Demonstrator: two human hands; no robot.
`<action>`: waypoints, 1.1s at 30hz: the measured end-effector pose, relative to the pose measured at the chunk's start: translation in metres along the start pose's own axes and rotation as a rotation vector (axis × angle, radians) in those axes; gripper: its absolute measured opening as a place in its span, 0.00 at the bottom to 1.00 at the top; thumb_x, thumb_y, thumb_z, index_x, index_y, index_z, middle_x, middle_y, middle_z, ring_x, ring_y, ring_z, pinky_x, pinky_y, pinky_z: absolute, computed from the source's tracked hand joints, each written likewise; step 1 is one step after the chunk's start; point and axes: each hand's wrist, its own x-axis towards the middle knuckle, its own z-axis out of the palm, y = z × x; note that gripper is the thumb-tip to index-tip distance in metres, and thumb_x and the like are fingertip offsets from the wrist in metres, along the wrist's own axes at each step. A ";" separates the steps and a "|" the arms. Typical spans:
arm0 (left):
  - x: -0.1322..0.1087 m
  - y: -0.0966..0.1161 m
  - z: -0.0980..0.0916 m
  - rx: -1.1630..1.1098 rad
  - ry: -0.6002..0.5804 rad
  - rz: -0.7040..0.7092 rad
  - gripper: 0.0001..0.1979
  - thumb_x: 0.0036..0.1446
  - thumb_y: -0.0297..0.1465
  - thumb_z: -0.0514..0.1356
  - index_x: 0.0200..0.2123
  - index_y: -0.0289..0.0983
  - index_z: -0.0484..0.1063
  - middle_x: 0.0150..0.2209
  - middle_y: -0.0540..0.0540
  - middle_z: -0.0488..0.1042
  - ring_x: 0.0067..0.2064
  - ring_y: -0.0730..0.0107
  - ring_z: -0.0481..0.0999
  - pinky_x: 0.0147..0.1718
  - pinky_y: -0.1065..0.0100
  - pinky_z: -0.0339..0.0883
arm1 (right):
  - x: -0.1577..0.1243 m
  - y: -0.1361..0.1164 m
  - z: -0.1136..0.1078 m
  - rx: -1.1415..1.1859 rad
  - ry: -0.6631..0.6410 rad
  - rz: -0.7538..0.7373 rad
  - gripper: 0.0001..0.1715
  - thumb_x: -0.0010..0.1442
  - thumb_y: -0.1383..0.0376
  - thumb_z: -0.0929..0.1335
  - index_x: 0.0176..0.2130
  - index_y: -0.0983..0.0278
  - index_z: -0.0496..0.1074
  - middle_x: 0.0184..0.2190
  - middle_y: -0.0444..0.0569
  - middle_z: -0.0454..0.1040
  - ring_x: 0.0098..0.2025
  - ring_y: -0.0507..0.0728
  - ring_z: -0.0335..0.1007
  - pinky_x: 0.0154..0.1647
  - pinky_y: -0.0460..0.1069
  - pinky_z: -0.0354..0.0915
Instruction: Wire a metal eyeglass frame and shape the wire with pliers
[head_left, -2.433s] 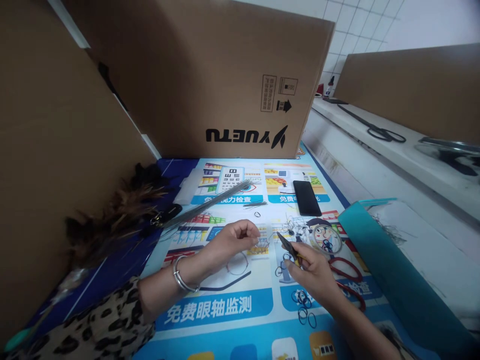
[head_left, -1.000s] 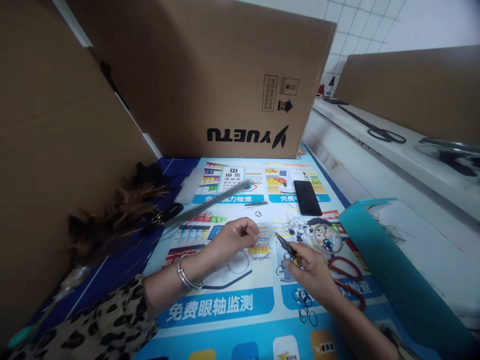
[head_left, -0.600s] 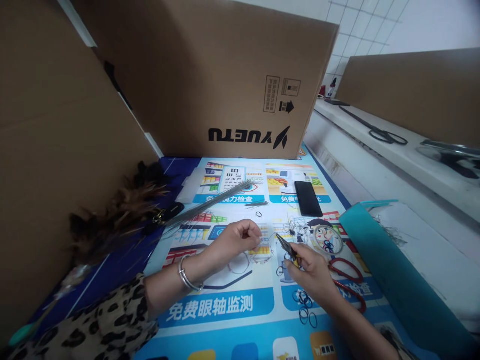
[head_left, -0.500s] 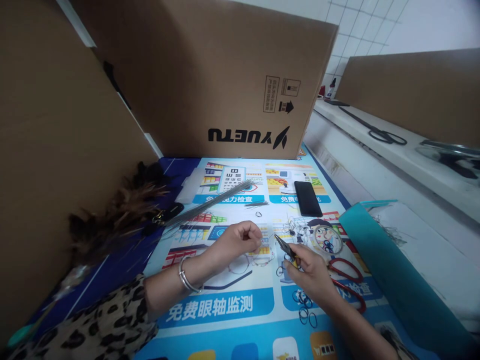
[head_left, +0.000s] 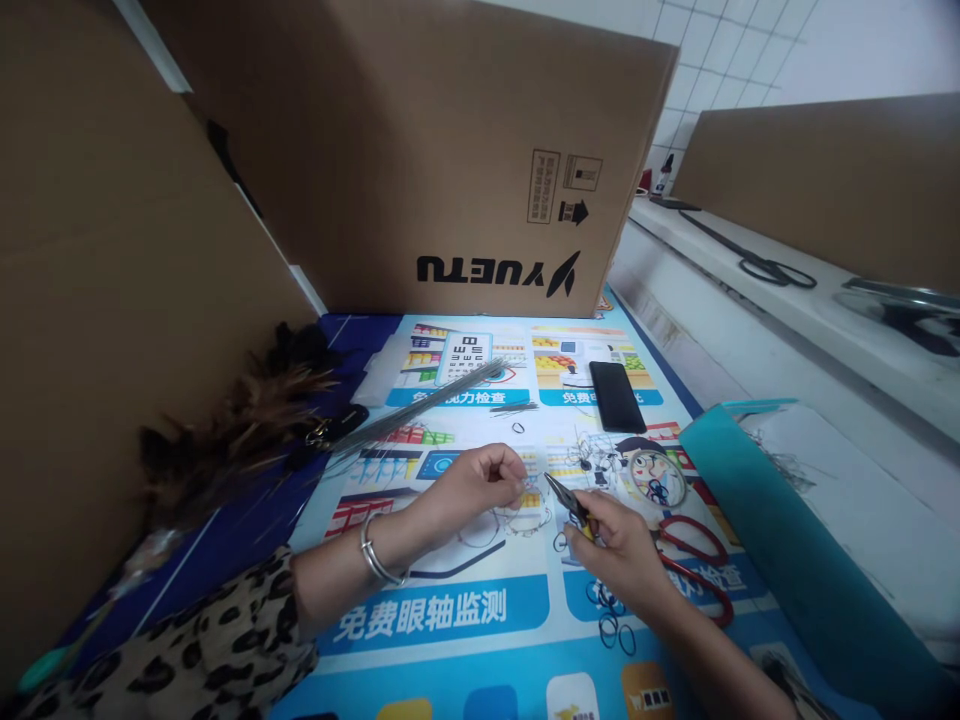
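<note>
My left hand (head_left: 491,477) is closed in a pinch, thumb against forefinger, above the printed sheet. Whatever lies between its fingertips is too fine to make out; a faint, thin curved line shows just below them. In my right hand (head_left: 619,535) is a pair of pliers (head_left: 568,496), its pointed jaws aimed at the left fingertips with a small gap between. Black rings (head_left: 616,632) lie below the right hand. Close above it sits a tangle of thin wire pieces (head_left: 589,455), beside a round clear dish (head_left: 657,478) holding small dark rings.
Red-handled scissors (head_left: 694,540) lie right of my right hand, by a teal box (head_left: 780,530). Farther back are a black phone (head_left: 616,397) and a bundle of straight wires (head_left: 427,402). Brown feathers (head_left: 232,430) lie left. A cardboard box (head_left: 450,150) stands behind.
The pliers and my right hand have shifted slightly left, bringing the jaws a little closer to my left fingertips. My left hand stays nearly still, pinched as before.
</note>
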 end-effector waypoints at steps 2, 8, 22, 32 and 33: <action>0.000 -0.001 0.000 0.007 -0.001 -0.003 0.06 0.48 0.25 0.60 0.31 0.34 0.67 0.25 0.52 0.68 0.26 0.77 0.69 0.28 0.73 0.61 | 0.000 0.000 0.000 0.014 -0.005 0.009 0.17 0.52 0.67 0.65 0.43 0.61 0.72 0.31 0.47 0.72 0.35 0.56 0.68 0.32 0.46 0.65; 0.000 -0.002 0.001 0.023 0.001 -0.016 0.06 0.47 0.27 0.61 0.32 0.34 0.69 0.27 0.51 0.70 0.27 0.77 0.70 0.28 0.73 0.61 | 0.000 -0.002 -0.001 0.064 -0.028 0.041 0.18 0.52 0.66 0.65 0.44 0.61 0.72 0.32 0.47 0.73 0.35 0.57 0.69 0.32 0.47 0.66; -0.002 -0.002 0.001 0.193 -0.014 -0.025 0.10 0.48 0.28 0.60 0.36 0.35 0.75 0.28 0.47 0.76 0.29 0.71 0.72 0.30 0.70 0.65 | 0.001 -0.004 -0.001 0.303 -0.124 0.152 0.18 0.52 0.65 0.66 0.44 0.64 0.72 0.35 0.47 0.72 0.35 0.55 0.68 0.33 0.47 0.66; -0.001 -0.008 0.001 0.173 -0.023 -0.042 0.09 0.49 0.30 0.60 0.34 0.35 0.75 0.27 0.46 0.75 0.27 0.72 0.72 0.29 0.70 0.66 | 0.000 -0.009 0.003 0.654 -0.228 0.369 0.20 0.50 0.63 0.68 0.44 0.64 0.71 0.23 0.40 0.63 0.24 0.48 0.56 0.24 0.44 0.56; -0.001 -0.008 0.001 0.171 -0.022 -0.042 0.08 0.48 0.30 0.61 0.34 0.35 0.75 0.28 0.46 0.76 0.28 0.71 0.72 0.29 0.70 0.66 | 0.000 -0.009 0.003 0.679 -0.230 0.382 0.20 0.50 0.62 0.69 0.44 0.65 0.71 0.24 0.40 0.63 0.24 0.48 0.56 0.25 0.44 0.56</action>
